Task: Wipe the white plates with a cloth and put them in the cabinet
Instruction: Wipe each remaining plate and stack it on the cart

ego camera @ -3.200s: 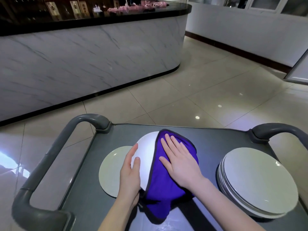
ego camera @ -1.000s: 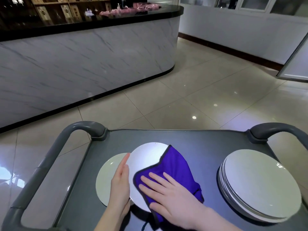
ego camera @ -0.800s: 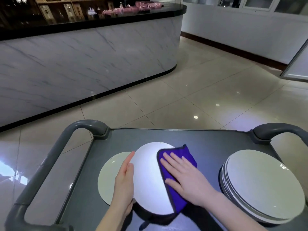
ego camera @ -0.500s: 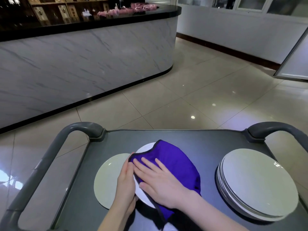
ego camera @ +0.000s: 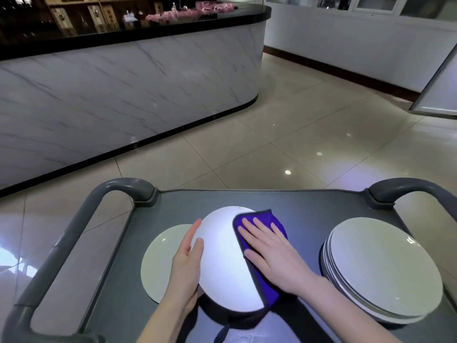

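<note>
A white plate (ego camera: 222, 258) is held tilted above the grey cart top (ego camera: 309, 209). My left hand (ego camera: 186, 266) grips its left rim. My right hand (ego camera: 269, 253) lies flat, fingers spread, pressing a purple cloth (ego camera: 262, 285) against the plate's right half; the cloth wraps round the plate's right edge. A single white plate (ego camera: 158, 266) lies flat on the cart to the left, partly under my left hand. A stack of white plates (ego camera: 380, 271) sits on the cart's right side.
The cart has grey loop handles at the left (ego camera: 74, 226) and right (ego camera: 415, 189). Beyond it lie a glossy tiled floor (ego camera: 284, 134), a curved marble counter (ego camera: 123, 90) with a black top, and a white wall (ego camera: 358, 50). A white panel edge (ego camera: 442, 95) shows at far right.
My right hand has swept the cloth from the plate's left side to its right half, uncovering most of the plate's face. My left hand keeps its hold on the rim.
</note>
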Demonstrator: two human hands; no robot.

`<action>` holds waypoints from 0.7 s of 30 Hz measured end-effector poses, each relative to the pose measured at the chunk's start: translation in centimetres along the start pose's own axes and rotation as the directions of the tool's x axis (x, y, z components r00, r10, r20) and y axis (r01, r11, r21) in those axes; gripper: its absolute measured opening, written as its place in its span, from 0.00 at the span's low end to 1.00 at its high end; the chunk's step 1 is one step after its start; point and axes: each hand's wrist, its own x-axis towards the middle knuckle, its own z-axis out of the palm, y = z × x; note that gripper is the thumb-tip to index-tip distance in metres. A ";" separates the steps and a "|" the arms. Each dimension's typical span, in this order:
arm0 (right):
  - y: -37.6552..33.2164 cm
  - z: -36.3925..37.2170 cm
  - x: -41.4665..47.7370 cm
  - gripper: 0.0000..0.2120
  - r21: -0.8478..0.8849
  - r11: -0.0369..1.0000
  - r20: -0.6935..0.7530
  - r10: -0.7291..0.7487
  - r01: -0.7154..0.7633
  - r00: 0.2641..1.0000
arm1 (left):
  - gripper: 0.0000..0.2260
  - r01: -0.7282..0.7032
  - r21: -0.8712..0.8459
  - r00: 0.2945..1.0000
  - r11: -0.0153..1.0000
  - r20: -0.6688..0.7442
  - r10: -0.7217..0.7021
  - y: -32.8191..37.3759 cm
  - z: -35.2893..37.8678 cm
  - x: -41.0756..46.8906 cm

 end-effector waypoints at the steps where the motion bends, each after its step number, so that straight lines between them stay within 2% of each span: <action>1: -0.4 -0.3 0.8 0.26 0.008 1.000 -0.015 0.010 -0.009 1.000 | 0.20 -0.003 0.007 1.000 1.000 0.022 0.003 -0.1 0.4 -0.1; 3: -1.8 -0.6 1.8 0.27 0.025 0.999 -0.021 -0.038 0.039 0.999 | 0.18 -0.022 0.018 0.998 1.000 0.056 0.021 -0.4 1.2 -0.2; 7: -5.0 0.3 1.3 0.27 0.021 0.973 0.036 -0.230 0.229 0.973 | 0.14 -0.047 -0.036 0.998 0.998 0.048 0.049 -0.5 1.5 0.6; 10: -5.6 0.7 -0.7 0.26 0.139 0.945 0.068 -0.307 0.295 0.949 | 0.15 -0.082 0.028 0.996 0.996 0.024 0.081 0.1 0.5 0.8; 13: -4.4 0.8 -2.9 0.22 0.286 0.916 0.077 -0.314 0.280 0.946 | 0.18 -0.041 0.053 0.999 0.998 0.013 0.040 -0.4 -0.5 0.8; 16: -2.9 0.7 -4.2 0.18 0.443 0.880 -0.024 -0.180 0.171 0.983 | 0.21 -0.007 0.010 1.000 1.000 -0.011 0.007 -1.2 -0.8 0.8; 18: -1.5 0.4 -4.0 0.19 0.416 0.905 -0.193 -0.004 0.085 0.981 | 0.22 0.000 -0.020 1.000 1.000 -0.012 0.000 -1.2 -0.9 0.7; 20: 0.0 0.0 -3.4 0.26 0.396 0.915 -0.294 0.209 -0.080 0.933 | 0.22 0.002 -0.039 1.000 0.999 -0.014 -0.002 -1.2 -0.9 0.6; 21: 0.4 -0.2 -3.2 0.33 0.423 0.888 -0.270 0.313 -0.180 0.911 | 0.22 -0.002 -0.044 1.000 0.999 -0.011 0.001 -1.2 -1.0 0.6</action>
